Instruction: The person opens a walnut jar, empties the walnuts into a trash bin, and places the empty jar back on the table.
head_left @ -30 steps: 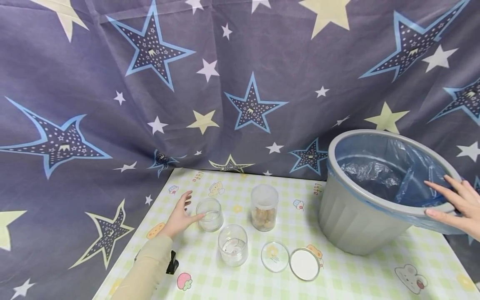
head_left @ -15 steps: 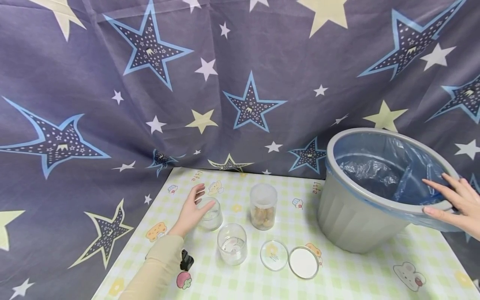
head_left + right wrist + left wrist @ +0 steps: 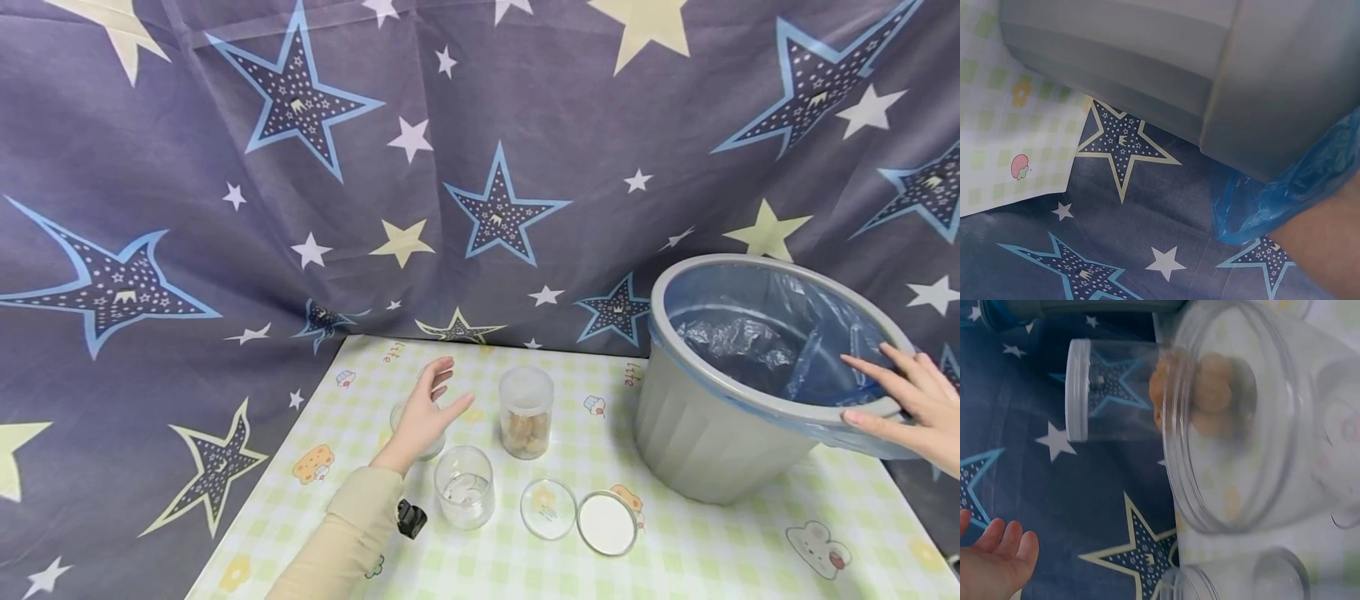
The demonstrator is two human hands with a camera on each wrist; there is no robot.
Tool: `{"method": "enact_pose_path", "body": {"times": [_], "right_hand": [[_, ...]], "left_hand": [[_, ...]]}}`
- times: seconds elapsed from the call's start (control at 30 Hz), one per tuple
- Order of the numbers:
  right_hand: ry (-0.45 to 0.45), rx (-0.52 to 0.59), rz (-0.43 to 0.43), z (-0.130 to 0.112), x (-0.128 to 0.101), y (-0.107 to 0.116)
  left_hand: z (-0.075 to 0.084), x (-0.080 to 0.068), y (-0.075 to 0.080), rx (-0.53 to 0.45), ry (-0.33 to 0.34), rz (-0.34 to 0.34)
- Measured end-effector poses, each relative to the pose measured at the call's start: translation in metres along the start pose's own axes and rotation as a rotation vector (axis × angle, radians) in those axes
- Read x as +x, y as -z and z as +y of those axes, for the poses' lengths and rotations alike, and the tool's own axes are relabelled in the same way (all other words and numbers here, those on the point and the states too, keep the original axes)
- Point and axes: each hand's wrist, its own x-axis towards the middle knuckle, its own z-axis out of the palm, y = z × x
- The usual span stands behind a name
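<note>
My left hand hovers with fingers spread and holds nothing, just above an empty clear jar that it partly hides. To its right stands a lidded jar of brown cookies. In front stands a second open empty jar. The left wrist view shows an open jar up close, the cookie jar behind it and my left fingertips. My right hand rests with straight fingers on the rim of the grey bin, which has a blue liner.
Two round lids lie flat by the front jar, a clear one and a white one. The table has a green checked cloth. A star-print curtain hangs behind and to the left. The bin stands at the right.
My left hand has lifted from beside the back-left jar and moved right, towards the cookie jar. My right hand has stayed on the bin rim.
</note>
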Motion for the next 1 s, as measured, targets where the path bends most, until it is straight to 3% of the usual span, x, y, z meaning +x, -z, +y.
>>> {"method": "enact_pose_path", "body": {"times": [0.2, 0.3, 0.43, 0.53, 0.77, 1.0], "right_hand": [[-0.005, 0.006, -0.001, -0.008, -0.001, 0.003], [-0.002, 0.020, -0.009, -0.012, -0.002, 0.005], [0.001, 0.017, -0.004, -0.009, -0.001, 0.004], [0.009, 0.007, 0.010, -0.003, -0.001, 0.000], [0.020, -0.004, 0.026, 0.004, 0.000, -0.003], [0.008, -0.008, 0.027, 0.002, 0.000, -0.003]], "left_hand": [[0.006, -0.001, -0.015, -0.057, 0.018, -0.018], [0.020, -0.005, -0.022, -0.079, 0.029, -0.034], [0.022, -0.008, -0.035, -0.095, 0.038, -0.041], [0.012, -0.005, -0.047, -0.103, 0.038, -0.008], [0.018, -0.009, -0.075, -0.060, 0.075, 0.085], [0.013, -0.013, -0.102, -0.080, 0.170, 0.179]]}}
